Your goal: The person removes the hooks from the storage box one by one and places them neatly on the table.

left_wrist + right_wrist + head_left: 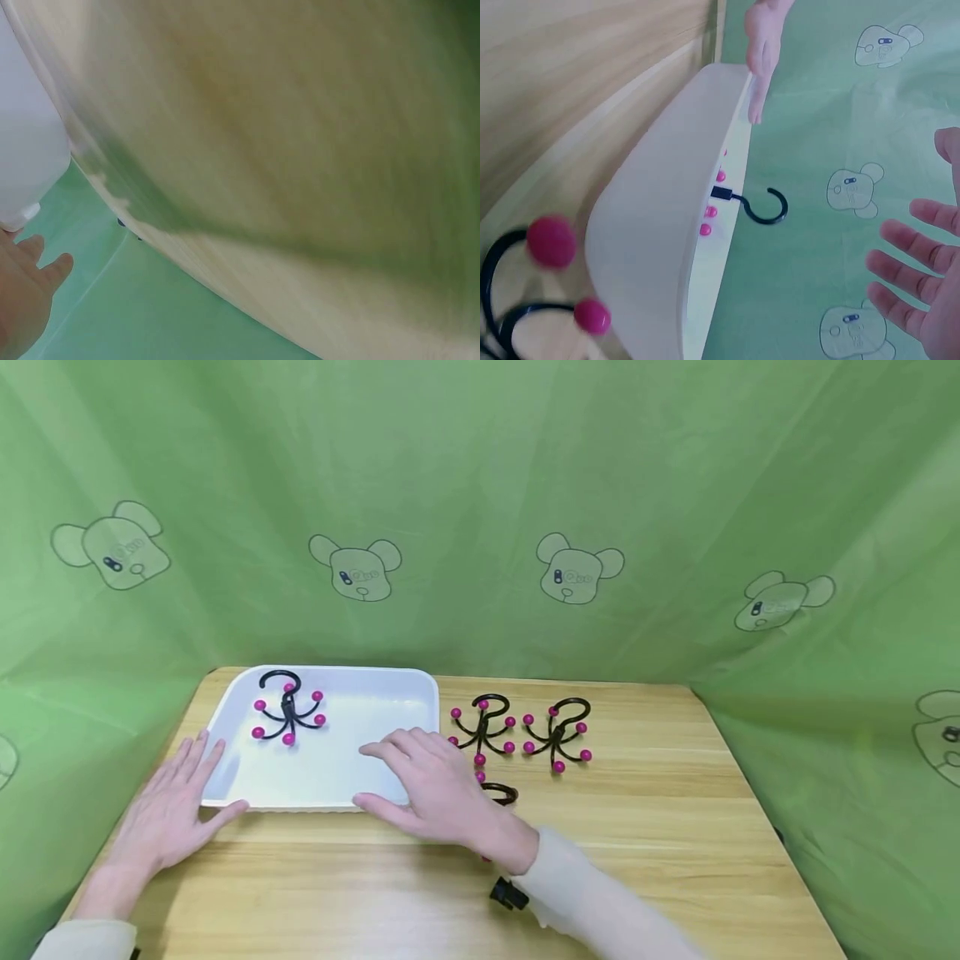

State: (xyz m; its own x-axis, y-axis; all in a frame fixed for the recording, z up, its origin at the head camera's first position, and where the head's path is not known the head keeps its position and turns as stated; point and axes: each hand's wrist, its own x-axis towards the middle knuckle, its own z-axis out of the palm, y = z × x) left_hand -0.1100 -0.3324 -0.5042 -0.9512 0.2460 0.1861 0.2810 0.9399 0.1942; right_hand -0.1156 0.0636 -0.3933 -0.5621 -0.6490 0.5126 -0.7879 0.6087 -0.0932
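A white tray (330, 777) lies at the left of the table with one black hook hanger (288, 714) in it, its curved arms tipped with pink balls. My left hand (167, 814) rests along the tray's left front corner, fingers straight and thumb spread. Over the tray's right front part is my right hand (442, 789), its fingers relaxed and holding nothing; the right wrist view shows its fingers (911, 281) spread. Two similar hangers, a nearer one (482, 727) and a farther one (557, 739), lie right of the tray. My right hand and wrist mostly hide another hanger (514, 794).
The wooden table (660, 827) extends to the right and front. A green curtain (480, 460) printed with bear heads hangs close behind its back edge and along both sides. A black strap piece (509, 893) sits at my right wrist.
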